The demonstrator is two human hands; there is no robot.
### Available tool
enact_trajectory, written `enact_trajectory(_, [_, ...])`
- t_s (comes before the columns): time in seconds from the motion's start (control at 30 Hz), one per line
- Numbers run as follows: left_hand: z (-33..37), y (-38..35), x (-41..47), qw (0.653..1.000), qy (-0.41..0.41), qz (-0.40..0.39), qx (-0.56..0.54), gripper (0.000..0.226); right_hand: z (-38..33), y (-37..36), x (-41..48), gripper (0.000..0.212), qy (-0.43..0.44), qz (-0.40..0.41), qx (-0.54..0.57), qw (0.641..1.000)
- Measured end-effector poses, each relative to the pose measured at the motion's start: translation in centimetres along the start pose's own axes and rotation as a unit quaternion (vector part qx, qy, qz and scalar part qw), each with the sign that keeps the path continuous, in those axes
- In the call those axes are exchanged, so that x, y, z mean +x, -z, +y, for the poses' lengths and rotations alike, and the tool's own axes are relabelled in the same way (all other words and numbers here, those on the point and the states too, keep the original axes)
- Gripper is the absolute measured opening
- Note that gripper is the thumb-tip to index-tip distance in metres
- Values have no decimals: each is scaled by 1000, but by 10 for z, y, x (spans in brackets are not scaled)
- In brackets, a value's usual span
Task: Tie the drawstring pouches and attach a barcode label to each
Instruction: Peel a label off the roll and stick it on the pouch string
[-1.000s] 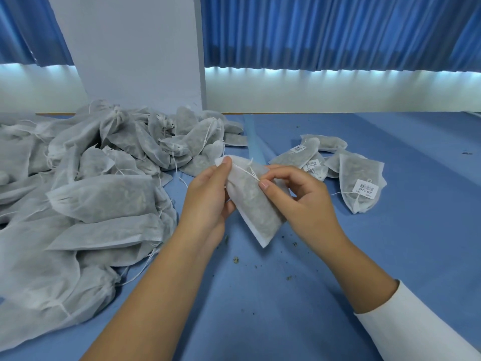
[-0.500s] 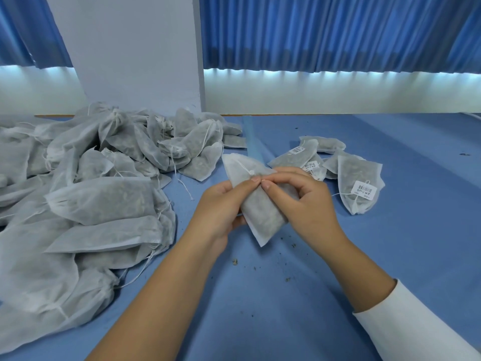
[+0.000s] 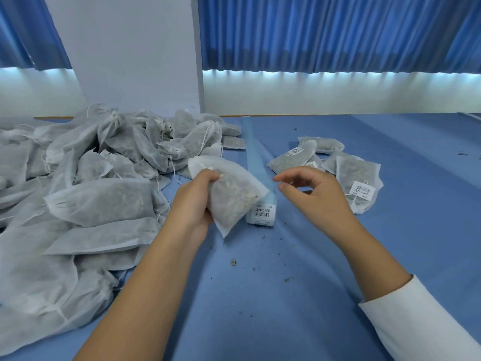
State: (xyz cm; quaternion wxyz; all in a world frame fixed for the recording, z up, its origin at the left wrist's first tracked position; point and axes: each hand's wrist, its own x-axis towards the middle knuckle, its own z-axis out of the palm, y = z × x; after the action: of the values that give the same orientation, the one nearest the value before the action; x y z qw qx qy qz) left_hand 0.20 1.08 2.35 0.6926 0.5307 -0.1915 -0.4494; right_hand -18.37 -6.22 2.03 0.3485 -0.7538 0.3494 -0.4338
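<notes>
Left hand (image 3: 194, 201) grips a pouch (image 3: 234, 196) by its neck above the tabletop's (image 3: 286, 303) middle. Right hand (image 3: 318, 198) hovers beside it, fingers curled; whether it holds anything, I cannot tell.
</notes>
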Motion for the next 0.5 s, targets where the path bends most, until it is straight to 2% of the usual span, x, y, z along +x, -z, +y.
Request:
enact_trajectory(0.07, [2,4,2,1000,3,5,-14,9,1,2,0,15,-7,-42,-55,998])
enact_trajectory(0.17, [5,7,3,999,-1,1,-33,10,5,1,-1,33,-24,-109,-106,988])
enact_trajectory(0.27, [4,9,4,1000,-13,-8,-2,11,11,-3,-2,47,-19,-153,-135,979])
enact_trajectory(0.33, [3,8,2,999,-19,-27,43,18,15,-5,-1,48,-2,-151,-164,975])
enact_trajectory(0.43, [0,3,0,986,-29,-96,132,53,20,-8,0,41,20,-123,-174,977])
enact_trajectory(0.5, [-6,-1,0,972,-33,-168,163,53,23,-9,1,35,35,-103,-167,980])
